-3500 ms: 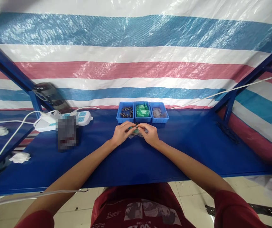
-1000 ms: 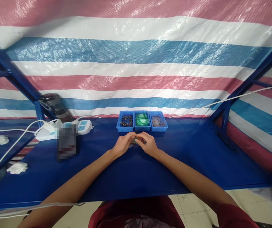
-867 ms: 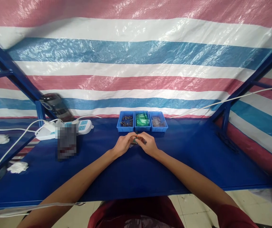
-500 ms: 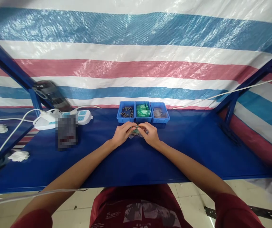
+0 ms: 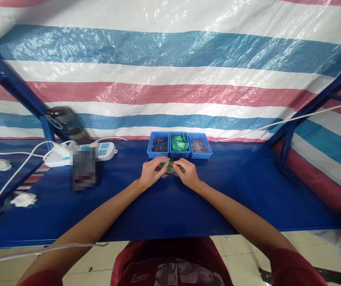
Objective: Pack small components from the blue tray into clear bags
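Over the blue table, just in front of the bins, my left hand (image 5: 152, 172) and my right hand (image 5: 187, 173) face each other with fingertips pinched. Between them is a small green piece (image 5: 169, 165), partly covered by the fingers. Some clear plastic film shows under it; its exact kind is too small to make out. Behind stand three small blue bins in a row. Small dark metallic parts (image 5: 160, 144) lie in the left bin (image 5: 149, 154), flat green pieces (image 5: 179, 143) in the middle one, and clear plastic bags (image 5: 199, 145) in the right one (image 5: 202, 155).
To the left on the blue table (image 5: 170, 210) are a white power strip (image 5: 106, 151) with cables, a blurred-out dark object (image 5: 84, 169) and a dark bottle (image 5: 69, 123). Crumpled white tissue (image 5: 24, 200) lies farther left. A striped tarp (image 5: 170, 95) hangs behind.
The view has tilted up slightly, so the scene sits lower. My fingers have shifted a little on the green piece, and more of it shows between my hands.
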The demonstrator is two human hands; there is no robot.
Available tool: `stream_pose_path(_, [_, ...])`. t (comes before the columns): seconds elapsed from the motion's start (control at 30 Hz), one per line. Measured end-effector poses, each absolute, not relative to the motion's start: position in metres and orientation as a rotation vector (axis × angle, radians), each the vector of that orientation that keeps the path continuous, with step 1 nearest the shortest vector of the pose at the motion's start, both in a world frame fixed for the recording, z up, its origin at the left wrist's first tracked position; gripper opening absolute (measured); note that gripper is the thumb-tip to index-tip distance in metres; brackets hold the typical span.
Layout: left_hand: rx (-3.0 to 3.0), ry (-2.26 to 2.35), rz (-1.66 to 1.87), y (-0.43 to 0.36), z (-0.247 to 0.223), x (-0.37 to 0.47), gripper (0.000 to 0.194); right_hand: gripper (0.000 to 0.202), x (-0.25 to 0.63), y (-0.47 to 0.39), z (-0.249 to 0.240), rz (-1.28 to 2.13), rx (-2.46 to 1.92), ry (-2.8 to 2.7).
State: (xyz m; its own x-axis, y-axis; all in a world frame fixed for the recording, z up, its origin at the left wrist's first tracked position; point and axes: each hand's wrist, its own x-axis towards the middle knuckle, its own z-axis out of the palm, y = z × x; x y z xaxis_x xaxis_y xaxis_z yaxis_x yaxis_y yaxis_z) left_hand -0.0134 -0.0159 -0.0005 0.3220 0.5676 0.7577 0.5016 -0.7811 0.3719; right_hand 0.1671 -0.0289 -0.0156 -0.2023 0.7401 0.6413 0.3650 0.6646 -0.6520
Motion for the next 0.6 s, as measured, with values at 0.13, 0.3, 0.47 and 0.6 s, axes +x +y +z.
stream_pose_path(0.13, [2.469, 1.027, 1.512, -0.015, -0.001, -0.015, 0.011, 0.021, 0.166, -0.030, -0.015, 0.446, -0.881, -1.810])
stream_pose_path(0.3, [2.531, 1.023, 1.468, -0.013, -0.003, -0.017, 0.015, 0.021, 0.166, -0.031, -0.013, 0.437, -0.893, -1.802])
stream_pose_path(0.47, [2.575, 0.939, 1.275, -0.011, -0.006, -0.017, 0.024, 0.021, 0.165, -0.030, -0.014, 0.420, -0.899, -1.779])
stream_pose_path(0.6, [2.548, 0.956, 1.246, -0.009, -0.012, -0.018, 0.024, 0.020, 0.165, -0.030, -0.016, 0.427, -0.878, -1.768])
